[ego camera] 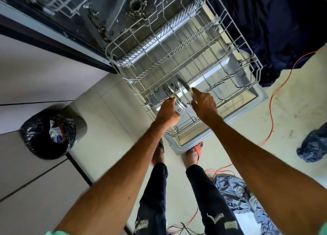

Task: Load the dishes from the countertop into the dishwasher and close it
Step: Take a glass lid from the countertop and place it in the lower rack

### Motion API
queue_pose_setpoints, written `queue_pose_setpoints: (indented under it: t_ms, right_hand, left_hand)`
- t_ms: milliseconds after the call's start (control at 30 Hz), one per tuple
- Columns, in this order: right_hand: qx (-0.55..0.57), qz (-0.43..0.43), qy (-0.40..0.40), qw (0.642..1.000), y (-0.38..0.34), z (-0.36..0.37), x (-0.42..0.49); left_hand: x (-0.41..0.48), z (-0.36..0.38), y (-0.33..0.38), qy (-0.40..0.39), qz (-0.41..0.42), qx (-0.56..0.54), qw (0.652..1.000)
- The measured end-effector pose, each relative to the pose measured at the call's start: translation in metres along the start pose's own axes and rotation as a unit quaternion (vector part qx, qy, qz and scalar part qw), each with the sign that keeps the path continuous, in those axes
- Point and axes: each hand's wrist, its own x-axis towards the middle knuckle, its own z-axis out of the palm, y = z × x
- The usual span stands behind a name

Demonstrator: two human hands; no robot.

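Currently | left hand (168,111) pinches a round clear glass plate (174,98) by its rim | right hand (204,105) grips a second glass plate (184,91) | both upright between tines, near end of white wire lower rack (146,41), likely edge-on for draining.

Two glass plates (184,93) upright in rack (154,39)

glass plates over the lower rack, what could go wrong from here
1. The left plate in the left hand and the right plate in the right hand stand on edge close together over the lower rack; they could knock together.
2. The orange cable runs across the floor near the feet, a possible trip hazard with both hands full.
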Motion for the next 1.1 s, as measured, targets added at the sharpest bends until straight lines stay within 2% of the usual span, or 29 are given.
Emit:
queue_pose_setpoints:
  t_ms: [233,500,567,667,767,900,1000,1100]
  right_hand:
    - [0.060,-0.023,0.003,0.998,0.004,-0.001,0.009]
    - [0.070,0.021,-0.079,0.994,0.004,-0.007,0.016]
    - [0.095,0.022,-0.064,0.993,0.003,-0.012,0.012]
    - [0.142,0.030,0.010,0.989,-0.003,-0.019,0.002]
    - [0.161,0.059,0.068,0.983,-0.028,-0.038,-0.019]
    - [0.130,0.124,0.009,0.984,-0.088,-0.088,-0.067]
    - [0.169,0.050,0.044,0.983,-0.137,-0.126,-0.109]
    - [0.143,0.043,0.047,0.988,-0.181,-0.154,-0.141]
  left_hand:
    - [0.000,0.000,-0.002,-0.029,0.002,0.006,1.000]
    - [-0.005,0.000,0.002,-0.047,-0.004,0.028,0.998]
    - [-0.009,-0.001,0.004,-0.048,-0.004,0.026,0.999]
    - [-0.019,-0.007,0.002,-0.029,-0.001,0.000,1.000]
    - [-0.040,-0.024,0.000,-0.001,0.011,0.002,1.000]
    - [-0.097,-0.071,0.011,0.021,0.007,0.022,1.000]
    - [-0.158,-0.113,0.023,0.030,-0.006,0.034,0.999]
    - [-0.228,-0.157,0.039,0.045,-0.010,0.022,0.999]
